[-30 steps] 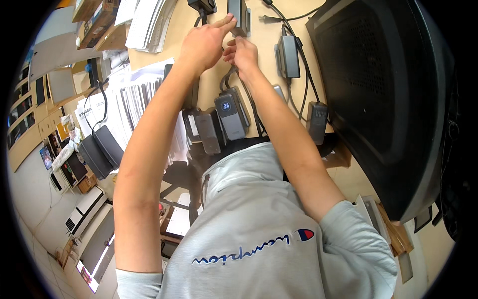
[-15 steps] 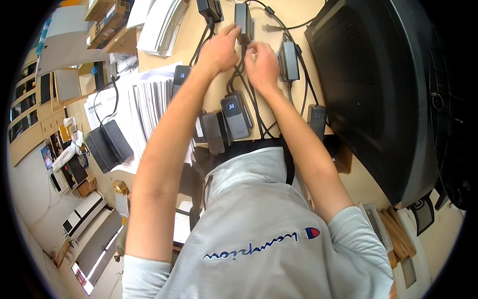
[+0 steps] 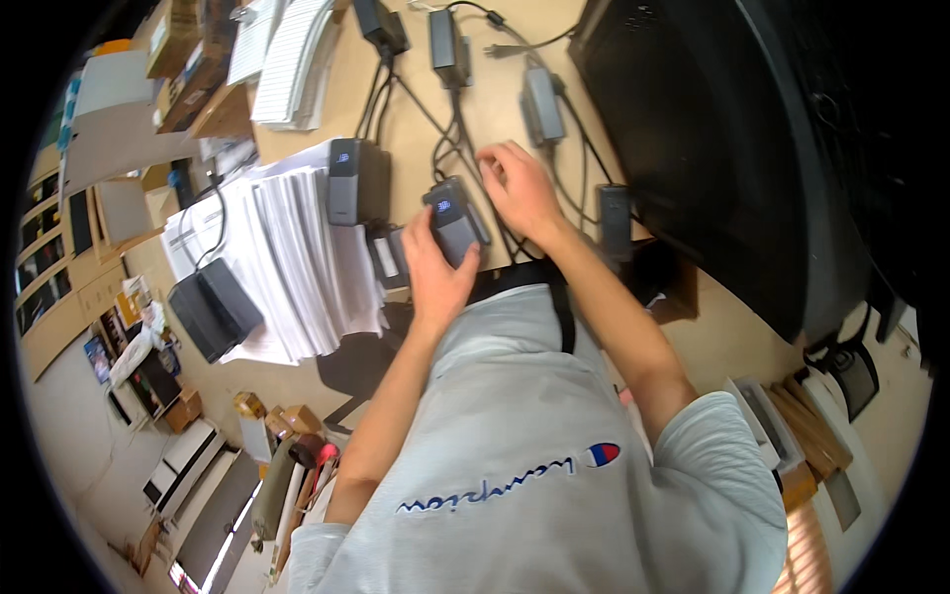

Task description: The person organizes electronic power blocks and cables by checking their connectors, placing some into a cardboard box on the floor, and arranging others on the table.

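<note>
My left hand (image 3: 435, 277) is closed around a grey power bank (image 3: 457, 234) with a lit display, fingers on its left side and thumb on its right. Black cables (image 3: 442, 163) run up from its far end. My right hand (image 3: 524, 198) hovers over the cables just to the right, fingers loosely bent and thumb apart, with nothing visible in it. Left of my left hand lies another dark block (image 3: 388, 259), partly covered by that hand. A taller power bank (image 3: 358, 181) with a lit display stands beside the paper stack.
Black power adapters (image 3: 448, 48) and a grey one (image 3: 543, 104) lie farther back on the table. A large black monitor (image 3: 693, 148) takes up the right side, with a dark power bank (image 3: 615, 220) near it. Paper stacks (image 3: 297, 257) and a black device (image 3: 215, 309) are left.
My left hand has drawn back from the far adapter and taken hold of the power bank. My right hand has come slightly nearer. The bank's block neighbour now sits farther left.
</note>
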Tool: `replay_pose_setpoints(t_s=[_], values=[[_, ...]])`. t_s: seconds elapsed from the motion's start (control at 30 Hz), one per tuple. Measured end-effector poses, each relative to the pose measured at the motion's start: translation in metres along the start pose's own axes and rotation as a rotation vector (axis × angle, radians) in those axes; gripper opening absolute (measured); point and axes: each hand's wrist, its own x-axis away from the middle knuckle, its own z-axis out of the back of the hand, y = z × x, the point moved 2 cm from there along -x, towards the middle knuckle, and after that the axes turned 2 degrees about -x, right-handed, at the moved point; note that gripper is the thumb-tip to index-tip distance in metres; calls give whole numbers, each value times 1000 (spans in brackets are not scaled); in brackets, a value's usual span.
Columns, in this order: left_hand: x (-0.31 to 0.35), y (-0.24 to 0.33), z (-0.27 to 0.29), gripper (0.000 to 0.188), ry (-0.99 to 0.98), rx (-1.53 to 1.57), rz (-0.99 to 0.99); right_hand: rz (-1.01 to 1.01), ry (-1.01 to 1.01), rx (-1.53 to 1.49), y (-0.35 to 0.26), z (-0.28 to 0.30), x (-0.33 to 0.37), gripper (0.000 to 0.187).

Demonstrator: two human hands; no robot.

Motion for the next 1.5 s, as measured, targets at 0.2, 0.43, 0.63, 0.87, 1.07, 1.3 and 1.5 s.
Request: replay_pose_setpoints(t_s=[0.2, 0.43, 0.63, 0.87, 1.07, 1.3, 1.5], values=[[-21, 25, -19, 92, -72, -346, -303, -125, 407, 590, 52, 85, 103, 54], [-22, 11, -34, 83, -63, -449, -350, -291, 429, 473, 93, 90, 147, 75], [-7, 37, -4, 80, -5, -263, -414, -387, 464, 151, 24, 126, 164, 64], [7, 112, 18, 77, -207, -181, -822, -388, -372, -581, -39, 153, 144, 41], [14, 85, 41, 62, -539, -80, -369, -565, -630, -802, -47, 144, 120, 42], [50, 38, 48, 50, -578, 599, 147, -229, -329, -699, -42, 106, 86, 23], [83, 21, 42, 58, -535, 1209, 472, -161, 175, -1205, -54, 107, 42, 27]])
